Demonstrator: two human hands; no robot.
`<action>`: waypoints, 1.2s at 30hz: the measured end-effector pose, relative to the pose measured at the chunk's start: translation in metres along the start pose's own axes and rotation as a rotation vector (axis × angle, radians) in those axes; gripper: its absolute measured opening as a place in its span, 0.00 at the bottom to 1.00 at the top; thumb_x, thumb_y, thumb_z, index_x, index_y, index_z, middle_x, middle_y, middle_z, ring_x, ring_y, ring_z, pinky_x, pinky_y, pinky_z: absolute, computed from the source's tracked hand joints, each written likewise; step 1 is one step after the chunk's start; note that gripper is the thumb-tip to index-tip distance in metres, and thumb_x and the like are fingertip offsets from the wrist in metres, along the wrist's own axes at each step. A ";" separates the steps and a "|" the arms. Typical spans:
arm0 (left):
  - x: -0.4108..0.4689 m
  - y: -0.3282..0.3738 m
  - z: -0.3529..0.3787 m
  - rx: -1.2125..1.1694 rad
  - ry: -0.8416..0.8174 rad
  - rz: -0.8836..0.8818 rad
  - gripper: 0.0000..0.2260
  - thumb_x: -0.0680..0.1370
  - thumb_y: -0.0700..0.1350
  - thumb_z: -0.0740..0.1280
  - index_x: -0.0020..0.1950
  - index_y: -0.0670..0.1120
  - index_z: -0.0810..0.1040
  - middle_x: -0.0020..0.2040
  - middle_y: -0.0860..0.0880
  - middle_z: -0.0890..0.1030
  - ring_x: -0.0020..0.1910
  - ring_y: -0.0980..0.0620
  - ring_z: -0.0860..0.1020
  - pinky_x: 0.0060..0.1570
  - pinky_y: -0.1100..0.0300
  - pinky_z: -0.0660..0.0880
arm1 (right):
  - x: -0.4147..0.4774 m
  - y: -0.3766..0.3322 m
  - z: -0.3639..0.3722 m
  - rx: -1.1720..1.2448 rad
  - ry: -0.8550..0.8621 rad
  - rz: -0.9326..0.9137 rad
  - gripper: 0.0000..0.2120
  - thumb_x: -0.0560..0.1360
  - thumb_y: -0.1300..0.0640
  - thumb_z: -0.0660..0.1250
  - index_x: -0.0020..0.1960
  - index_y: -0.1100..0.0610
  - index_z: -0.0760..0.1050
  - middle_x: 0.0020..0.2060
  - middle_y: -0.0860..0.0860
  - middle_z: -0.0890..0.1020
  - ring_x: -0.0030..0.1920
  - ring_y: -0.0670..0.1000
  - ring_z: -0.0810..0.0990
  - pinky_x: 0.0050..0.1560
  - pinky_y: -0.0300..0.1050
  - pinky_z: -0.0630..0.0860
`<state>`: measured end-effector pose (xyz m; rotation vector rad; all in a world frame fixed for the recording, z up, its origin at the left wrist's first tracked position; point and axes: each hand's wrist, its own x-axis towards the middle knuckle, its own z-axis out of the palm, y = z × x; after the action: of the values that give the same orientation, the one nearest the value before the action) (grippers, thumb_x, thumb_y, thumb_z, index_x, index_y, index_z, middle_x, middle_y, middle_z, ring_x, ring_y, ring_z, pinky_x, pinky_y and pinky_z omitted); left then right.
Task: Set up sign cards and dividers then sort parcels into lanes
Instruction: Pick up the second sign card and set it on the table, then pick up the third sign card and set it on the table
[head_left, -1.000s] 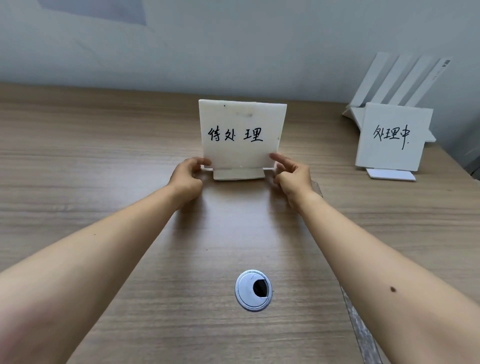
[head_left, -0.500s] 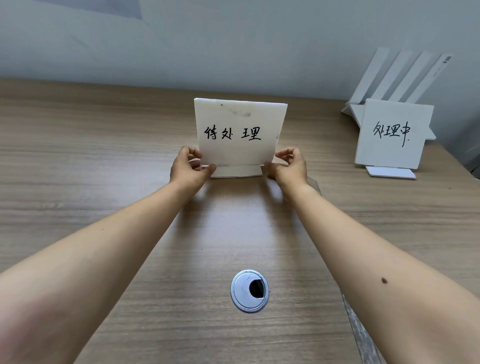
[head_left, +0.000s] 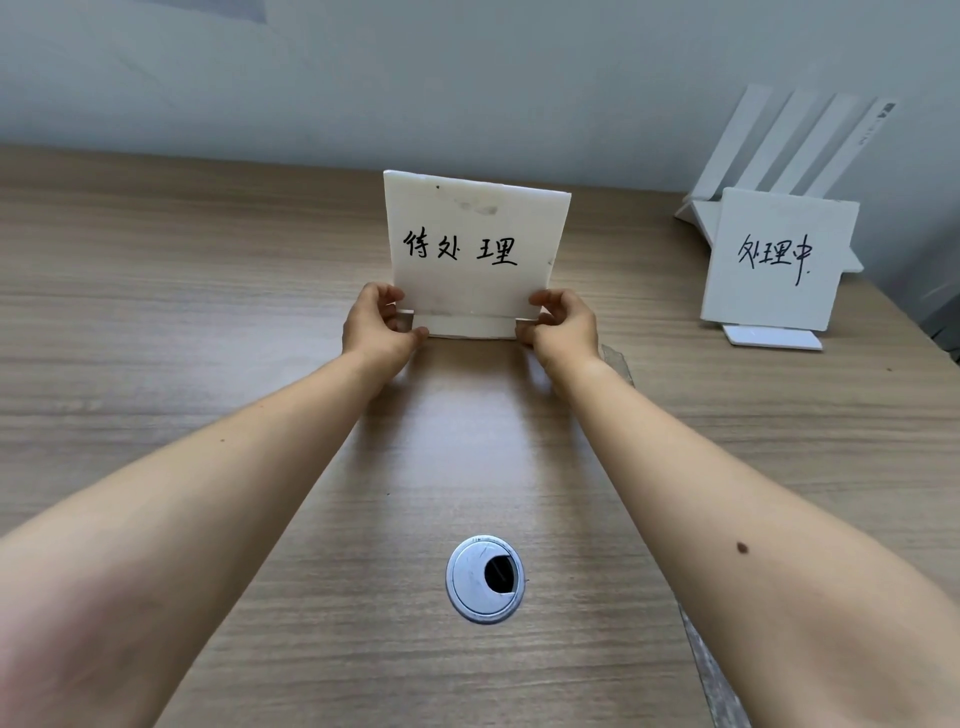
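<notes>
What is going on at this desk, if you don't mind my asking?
A person is setting up sign cards. The left hand and right hand each grip a lower corner of the middle sign card, which stands on the desk. A second sign card stands to the right, in front of white dividers leaning against the wall. No parcels are in view.

Silver cable grommet (head_left: 485, 579) set in wooden desk (head_left: 156, 312); grey wall (head_left: 467, 78) behind.
</notes>
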<state>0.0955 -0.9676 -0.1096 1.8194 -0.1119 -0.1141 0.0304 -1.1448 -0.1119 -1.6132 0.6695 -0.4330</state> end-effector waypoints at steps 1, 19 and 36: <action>0.000 0.000 0.000 -0.006 -0.004 -0.006 0.19 0.71 0.31 0.71 0.54 0.46 0.69 0.52 0.47 0.74 0.38 0.57 0.72 0.58 0.59 0.72 | 0.000 -0.001 0.000 0.001 0.000 0.002 0.20 0.67 0.74 0.66 0.41 0.48 0.73 0.41 0.50 0.79 0.51 0.55 0.79 0.60 0.55 0.76; -0.100 -0.011 -0.104 0.134 -0.237 -0.106 0.16 0.72 0.35 0.72 0.54 0.47 0.73 0.59 0.43 0.76 0.59 0.48 0.76 0.60 0.53 0.73 | -0.146 -0.019 0.006 -0.109 0.194 0.114 0.15 0.69 0.70 0.66 0.54 0.60 0.76 0.46 0.50 0.78 0.45 0.51 0.75 0.44 0.35 0.68; -0.223 0.070 -0.438 1.379 -0.254 0.193 0.46 0.65 0.65 0.71 0.76 0.56 0.52 0.75 0.51 0.59 0.72 0.49 0.62 0.66 0.52 0.64 | -0.406 -0.149 0.150 -0.796 -0.318 -0.087 0.32 0.72 0.54 0.70 0.73 0.50 0.63 0.76 0.51 0.56 0.73 0.56 0.58 0.69 0.51 0.64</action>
<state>-0.0662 -0.5349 0.0709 3.1398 -0.6723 -0.1436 -0.1577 -0.7602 0.0511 -2.4032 0.5538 0.0605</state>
